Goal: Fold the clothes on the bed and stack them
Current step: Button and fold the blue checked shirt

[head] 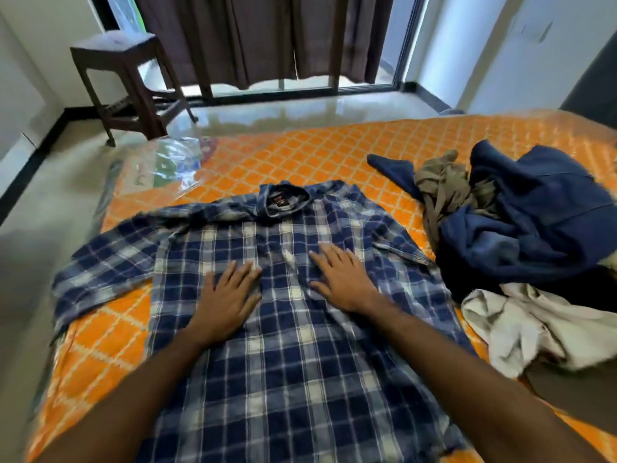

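On the chest of the plaid shirt (283,329), both hands lay flat with fingers straight and slightly spread: the left hand (227,295) just left of the button line, the right hand (340,279) just right of it, palms pressing the cloth and pinching nothing. The shirt was spread face up in the middle of the bed (300,155), collar (283,198) at twelve o'clock from the hands, hem toward six. Its left sleeve (100,272) stretched out toward nine o'clock and reached the mattress edge; the right sleeve at about two o'clock looked partly tucked or bunched, and how it lay could not be told clearly.

The fabric appeared to be thin woven cotton: light, soft and limp, likely to wrinkle and slide on the smooth orange cover, so it would probably need smoothing flat before each fold. Good places to take hold seemed to be the shoulder seam and the hem on one side together, since pinching one point alone would let the rest sag.

At three o'clock, touching the shirt's right edge, sat a heap of unfolded clothes: a navy garment (534,212) on top, an olive piece (444,185) behind it, and a pale cloth (521,329) nearer. No folded stack was visible yet. At eleven o'clock lay a clear plastic bag (167,165), and beyond the bed a dark stool (123,78).
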